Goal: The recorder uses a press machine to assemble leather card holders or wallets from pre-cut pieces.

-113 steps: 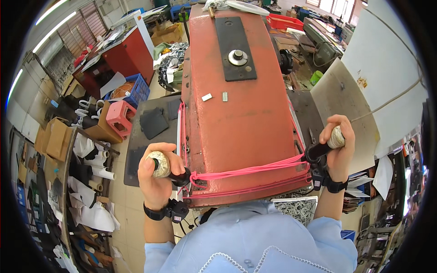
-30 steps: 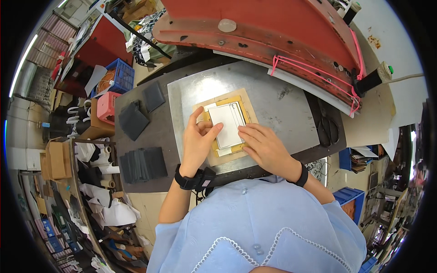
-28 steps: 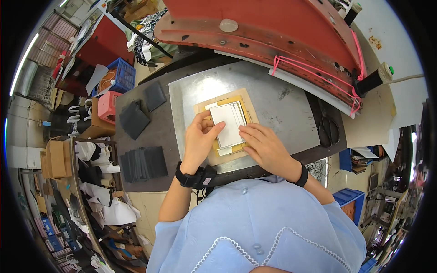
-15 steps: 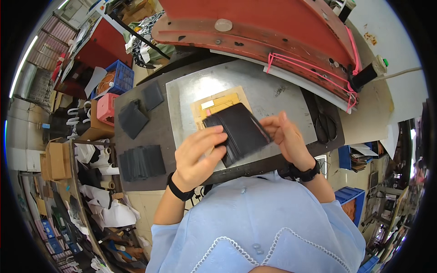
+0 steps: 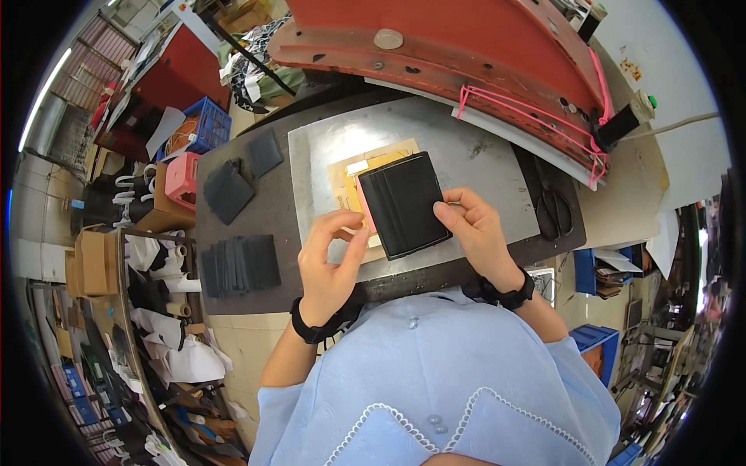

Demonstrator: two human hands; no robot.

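Observation:
A black leather panel with stitched card-slot strips (image 5: 404,203), like part of a wallet, is held over a yellow template (image 5: 375,160) with a pink part along one side. My right hand (image 5: 480,237) pinches the panel's right edge, thumb on top and fingers partly hidden beneath. My left hand (image 5: 330,268) is just beside its lower left edge, thumb and forefinger curved with a small gap between the tips and nothing visible in them. Template and panel are over a grey metal plate (image 5: 482,182).
Stacks of dark thin pieces (image 5: 239,266) and further dark pieces (image 5: 227,192) lie on the left of the table. Black scissors (image 5: 554,215) rest at the right. A red machine beam (image 5: 443,62) with pink cord spans the far side. A pink stool (image 5: 182,180) stands left.
The panel has turned more upright and shifted slightly, showing its face. My left hand has let go of its left side and drawn back; my right hand now grips its right edge.

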